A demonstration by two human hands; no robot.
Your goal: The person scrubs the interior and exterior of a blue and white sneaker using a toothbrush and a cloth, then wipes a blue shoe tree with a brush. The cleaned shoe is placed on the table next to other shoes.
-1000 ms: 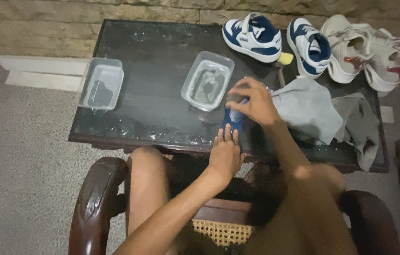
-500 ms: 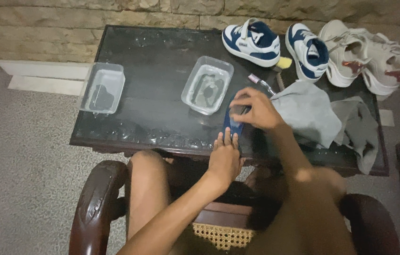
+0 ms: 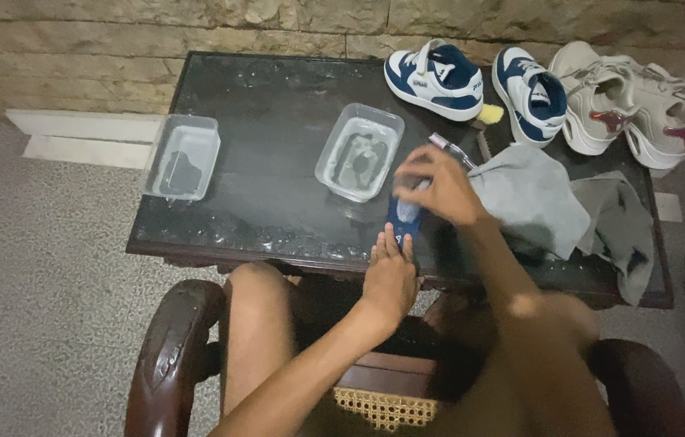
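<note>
- The right hand (image 3: 438, 184) is curled over the top of a small blue bottle (image 3: 401, 220), its fingers bent round the bottle's upper end in a loose grip; whether they are pressing or twisting cannot be told
- The left hand (image 3: 389, 275) lies flat with fingers straight and close together, fingertips touching the lower end of the bottle at the near edge of the table (image 3: 277, 202); it grips nothing
- The bottle stands between the two hands, just under the right fingers and just beyond the left fingertips
- Just left of the right fingers sits a clear plastic tub (image 3: 360, 151) with a little water in it
- A second clear tub (image 3: 182, 157) sits well apart to the left, at the table's far left corner
- A grey cloth (image 3: 532, 198) lies crumpled just to the right of the right hand, touching its wrist side, with a darker cloth (image 3: 621, 222) beyond it hanging over the table edge
- A brush (image 3: 455, 150) with a pale handle pokes out just beyond the right knuckles
- Farther off from the fingers, at the back of the table, stand two blue and white shoes (image 3: 435, 78), and to their right a pair of pale shoes (image 3: 629, 113)
- The person sits in a dark wooden chair (image 3: 172, 356) with a cane seat, bare knee just below the left hand
</note>
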